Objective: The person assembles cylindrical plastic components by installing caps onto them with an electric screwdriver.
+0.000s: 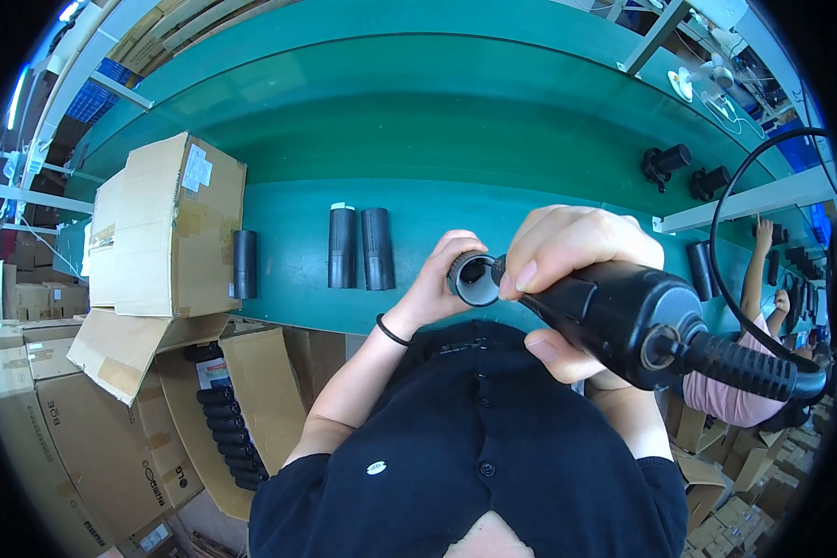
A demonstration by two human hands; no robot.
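My left hand (434, 286) is wrapped round a black tube (458, 270), its open, pale-lined end turned toward me. In my right hand (593, 244) is a black corded power tool (628, 321) that looks like an electric screwdriver, lying between thumb and fingers. The tool's front end points left at the tube's rim; my fingers hide its tip, and I cannot tell whether it touches. Two black tubes (378, 249) stand out on the green bench beyond my left hand, one with a whitish end. Another black tube (244, 264) lies beside the cardboard box.
A large cardboard box (205, 251) stands on the green bench (293, 209) at left. Below it, an open carton (274, 381) holds several black tubes. The tool's black cable (721, 209) loops at right. Black fittings (660, 167) sit far right, near a co-worker in pink (730, 395).
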